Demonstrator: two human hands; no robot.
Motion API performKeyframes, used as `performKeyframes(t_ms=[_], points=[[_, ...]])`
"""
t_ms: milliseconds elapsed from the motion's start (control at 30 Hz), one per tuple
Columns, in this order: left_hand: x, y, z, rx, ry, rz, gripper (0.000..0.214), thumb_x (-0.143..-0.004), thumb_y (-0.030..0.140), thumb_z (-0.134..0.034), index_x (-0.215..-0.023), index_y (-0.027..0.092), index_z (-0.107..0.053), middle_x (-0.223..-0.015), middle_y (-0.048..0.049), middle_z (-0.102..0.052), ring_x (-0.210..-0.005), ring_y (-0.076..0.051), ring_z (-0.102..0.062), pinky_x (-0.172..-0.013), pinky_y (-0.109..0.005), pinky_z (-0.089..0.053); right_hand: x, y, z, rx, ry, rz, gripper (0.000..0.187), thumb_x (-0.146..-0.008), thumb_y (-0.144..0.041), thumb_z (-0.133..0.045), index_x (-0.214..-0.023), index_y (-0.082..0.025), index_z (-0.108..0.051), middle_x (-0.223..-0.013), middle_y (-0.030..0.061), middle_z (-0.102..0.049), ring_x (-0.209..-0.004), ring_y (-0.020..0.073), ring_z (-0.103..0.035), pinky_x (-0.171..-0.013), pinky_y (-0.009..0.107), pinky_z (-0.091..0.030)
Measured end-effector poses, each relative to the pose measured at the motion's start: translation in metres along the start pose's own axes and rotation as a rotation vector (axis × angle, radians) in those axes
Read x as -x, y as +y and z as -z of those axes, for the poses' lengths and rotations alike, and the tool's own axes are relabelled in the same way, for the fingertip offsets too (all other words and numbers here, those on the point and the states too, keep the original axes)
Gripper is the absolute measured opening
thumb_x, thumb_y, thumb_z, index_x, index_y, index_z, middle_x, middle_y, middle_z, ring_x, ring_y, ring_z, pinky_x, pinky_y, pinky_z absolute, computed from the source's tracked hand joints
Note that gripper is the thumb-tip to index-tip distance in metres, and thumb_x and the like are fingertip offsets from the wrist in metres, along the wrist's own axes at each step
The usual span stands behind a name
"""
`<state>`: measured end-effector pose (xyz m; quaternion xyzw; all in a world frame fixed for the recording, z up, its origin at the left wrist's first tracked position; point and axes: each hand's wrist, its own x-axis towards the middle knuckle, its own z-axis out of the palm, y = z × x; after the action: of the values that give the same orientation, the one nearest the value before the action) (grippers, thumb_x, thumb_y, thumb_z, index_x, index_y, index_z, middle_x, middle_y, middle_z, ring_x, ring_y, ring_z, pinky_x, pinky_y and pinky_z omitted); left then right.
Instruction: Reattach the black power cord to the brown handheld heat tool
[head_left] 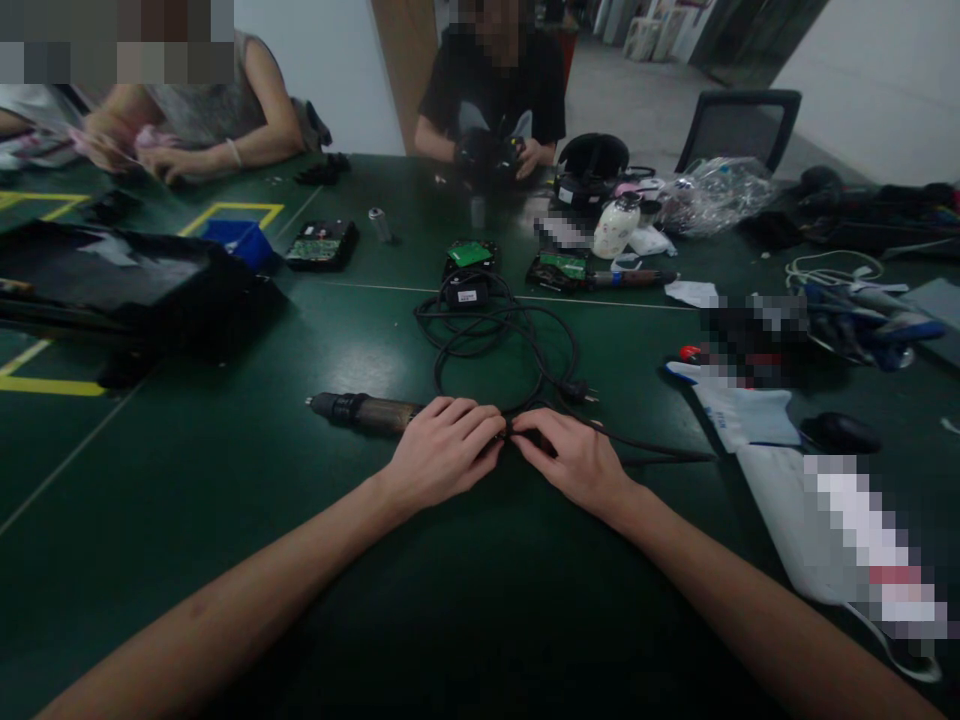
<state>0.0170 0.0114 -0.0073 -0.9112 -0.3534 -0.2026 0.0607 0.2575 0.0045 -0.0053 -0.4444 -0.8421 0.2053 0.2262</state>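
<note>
An electric screwdriver (375,414) lies on the green table with its bit pointing left. My left hand (450,450) is closed over its rear end, and the fingers hide that part. Close beside it, my right hand (576,458) pinches the black cable (626,440) at the screwdriver's tail; the fingers cover the exact joint. Both hands' fingertips nearly meet. Beyond them the cable lies in loose loops leading to a black power adapter (466,292) with a white label. A mains plug (577,391) rests just behind my right hand.
Hard drives (322,245) and a second screwdriver (634,278) lie farther back. A black tray (112,290) and blue bin (238,243) stand left. Gloves (750,415) and a computer mouse (840,433) are right. Two people sit across the table.
</note>
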Motion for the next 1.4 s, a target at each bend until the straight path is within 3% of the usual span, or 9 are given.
performKeyframes(t_ms=[200, 400, 700, 1400], points=[[0.0005, -0.0007, -0.0002, -0.017, 0.008, -0.015, 0.02, -0.102, 0.03, -0.059, -0.119, 0.021, -0.065, -0.123, -0.0046, -0.073, -0.109, -0.022, -0.067, -0.091, -0.04, -0.05, 0.0002, -0.0017, 0.0007, 0.006, 0.003, -0.001, 0.013, -0.106, -0.029, -0.058, -0.118, -0.026, -0.063, -0.116, 0.002, -0.075, -0.106, 0.0208, -0.072, -0.089, 0.031, -0.055], [0.0006, -0.0017, -0.0023, -0.027, 0.011, -0.005, 0.02, -0.103, 0.032, -0.058, -0.118, 0.021, -0.065, -0.122, -0.0044, -0.074, -0.108, -0.022, -0.067, -0.091, -0.04, -0.05, 0.0004, -0.0031, 0.0012, 0.038, 0.012, -0.003, 0.019, -0.102, -0.025, -0.062, -0.121, -0.026, -0.063, -0.115, 0.0024, -0.076, -0.089, 0.0175, -0.073, -0.07, 0.027, -0.05], [-0.0014, 0.0017, 0.0024, 0.023, -0.003, 0.008, 0.024, -0.099, 0.029, -0.058, -0.119, 0.02, -0.067, -0.122, -0.0065, -0.074, -0.11, -0.024, -0.067, -0.093, -0.042, -0.051, -0.0004, -0.005, 0.0021, 0.036, 0.02, -0.01, 0.018, -0.102, -0.024, -0.058, -0.119, -0.025, -0.064, -0.114, 0.0036, -0.076, -0.086, 0.0177, -0.073, -0.071, 0.028, -0.052], [0.0011, -0.0014, -0.0017, -0.03, 0.0, -0.009, 0.019, -0.103, 0.031, -0.058, -0.118, 0.021, -0.066, -0.121, -0.0056, -0.074, -0.108, -0.022, -0.067, -0.092, -0.04, -0.05, -0.0004, -0.0047, 0.0022, 0.046, 0.013, -0.009, 0.017, -0.103, -0.024, -0.058, -0.119, -0.025, -0.064, -0.113, 0.0034, -0.076, -0.085, 0.0175, -0.072, -0.068, 0.027, -0.051]])
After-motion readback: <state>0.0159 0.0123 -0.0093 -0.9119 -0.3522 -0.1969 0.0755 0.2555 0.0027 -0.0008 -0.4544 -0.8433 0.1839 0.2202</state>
